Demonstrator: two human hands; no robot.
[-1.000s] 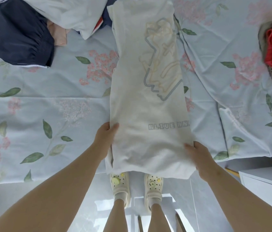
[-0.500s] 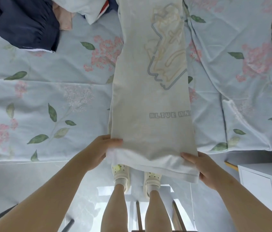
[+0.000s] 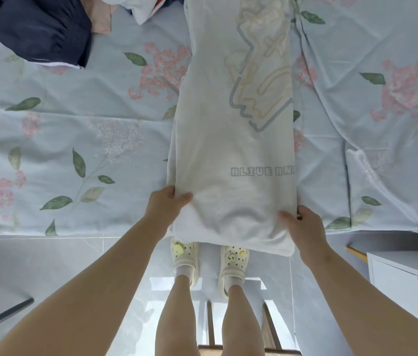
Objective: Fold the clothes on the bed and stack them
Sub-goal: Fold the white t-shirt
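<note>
Left hand (image 3: 166,204), right hand (image 3: 303,228) pinch hem corners of white shirt (image 3: 231,150); uneven lift could skew fold, undo side folds.

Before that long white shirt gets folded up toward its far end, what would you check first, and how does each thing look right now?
1. Left hand grips the near left corner: ok.
2. Right hand grips the near right corner: ok.
3. White shirt lies flat in a long strip: ok.
4. Near hem is on the bed: not ok, it hangs over the edge.
5. Far end is clear of the white bundle: cannot tell, it is out of view.
6. Navy garment is away from the shirt: ok.
</note>
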